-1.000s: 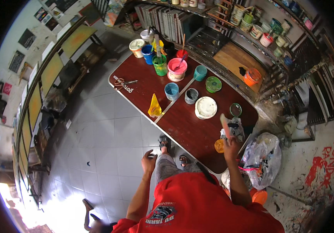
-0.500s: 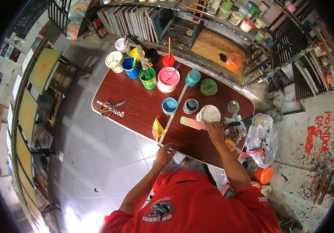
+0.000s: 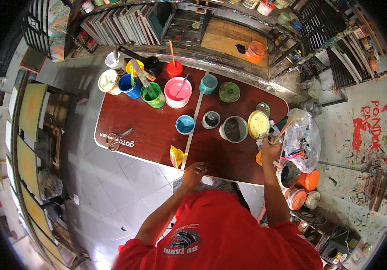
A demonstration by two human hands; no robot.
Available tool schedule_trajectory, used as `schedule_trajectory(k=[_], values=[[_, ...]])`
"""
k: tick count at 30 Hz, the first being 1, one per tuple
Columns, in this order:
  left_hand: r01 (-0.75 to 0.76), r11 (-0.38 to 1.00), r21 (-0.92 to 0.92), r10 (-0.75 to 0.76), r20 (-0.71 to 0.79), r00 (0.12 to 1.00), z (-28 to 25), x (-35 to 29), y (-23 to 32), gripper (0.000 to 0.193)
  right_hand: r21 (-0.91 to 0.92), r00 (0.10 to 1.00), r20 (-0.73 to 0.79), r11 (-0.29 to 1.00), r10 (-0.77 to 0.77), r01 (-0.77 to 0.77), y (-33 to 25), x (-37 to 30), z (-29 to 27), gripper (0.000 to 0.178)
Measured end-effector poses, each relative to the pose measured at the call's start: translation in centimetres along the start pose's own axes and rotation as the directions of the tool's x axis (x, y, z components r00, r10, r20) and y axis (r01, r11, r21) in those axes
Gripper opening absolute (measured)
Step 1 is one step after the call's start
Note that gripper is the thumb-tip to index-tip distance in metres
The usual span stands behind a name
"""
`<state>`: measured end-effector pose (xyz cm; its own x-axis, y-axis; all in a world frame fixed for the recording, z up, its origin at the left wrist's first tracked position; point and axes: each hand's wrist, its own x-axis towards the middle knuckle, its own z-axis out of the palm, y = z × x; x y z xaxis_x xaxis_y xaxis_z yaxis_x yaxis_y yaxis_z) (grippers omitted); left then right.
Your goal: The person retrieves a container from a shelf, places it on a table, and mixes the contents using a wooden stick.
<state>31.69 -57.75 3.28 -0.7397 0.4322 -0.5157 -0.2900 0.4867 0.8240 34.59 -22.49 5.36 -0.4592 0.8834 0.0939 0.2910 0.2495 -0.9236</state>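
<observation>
My right hand (image 3: 271, 146), at the right of the brown table (image 3: 135, 114), grips the near edge of a round, pale yellow lid (image 3: 259, 124). A flat, reddish blade-like tool (image 3: 284, 128) sticks out from the same hand; its grip is partly hidden. Just left of the lid stands an uncovered white tub (image 3: 233, 129) with dark grey contents. My left hand (image 3: 194, 174) is curled at the table's near edge, with a small shiny spot at its fingers that I cannot make out. A yellow pouch (image 3: 176, 156) stands close to it.
Paint pots, including a pink tub (image 3: 178, 92) and a green bucket (image 3: 152, 95), fill the table's far side. Scissors (image 3: 119, 138) lie at the left. A clear plastic bag (image 3: 302, 141) hangs by the right edge, above orange-lidded tubs (image 3: 309, 179). Framed screens (image 3: 126, 24) stand behind.
The lid has come off the white tub and moved right in my right hand. The flat tool has swung from pointing left to pointing up and right. My left hand stays by the edge.
</observation>
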Motion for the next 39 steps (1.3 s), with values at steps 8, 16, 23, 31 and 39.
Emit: schedule_trajectory(k=[8,16,23,31,39], values=[[-0.045,0.987,0.156,0.057,-0.073,0.996,5.0,6.0,0.3,0.061,-0.021,0.98,-0.164,0.992,0.116,-0.121,8.4,4.3,-4.2,0.024],[-0.222,0.948,0.227,0.31,-0.513,0.8,10.8,11.6,2.9,0.085,0.087,0.969,-0.004,0.965,0.249,-0.247,8.4,7.2,-4.4,0.022],[-0.142,0.943,0.3,0.309,-0.636,0.707,11.1,14.0,1.6,0.069,-0.446,0.993,0.106,0.895,0.059,-0.006,9.2,9.3,-6.5,0.032],[-0.251,0.928,0.274,0.364,-0.538,0.76,12.4,15.0,0.9,0.08,-0.489,0.927,0.353,0.87,0.126,0.068,2.4,7.0,-8.6,0.033],[-0.334,0.853,0.401,0.5,-0.441,0.745,15.0,18.3,2.9,0.112,-0.496,0.794,0.6,0.732,-0.099,0.467,4.4,7.5,-16.1,0.028]])
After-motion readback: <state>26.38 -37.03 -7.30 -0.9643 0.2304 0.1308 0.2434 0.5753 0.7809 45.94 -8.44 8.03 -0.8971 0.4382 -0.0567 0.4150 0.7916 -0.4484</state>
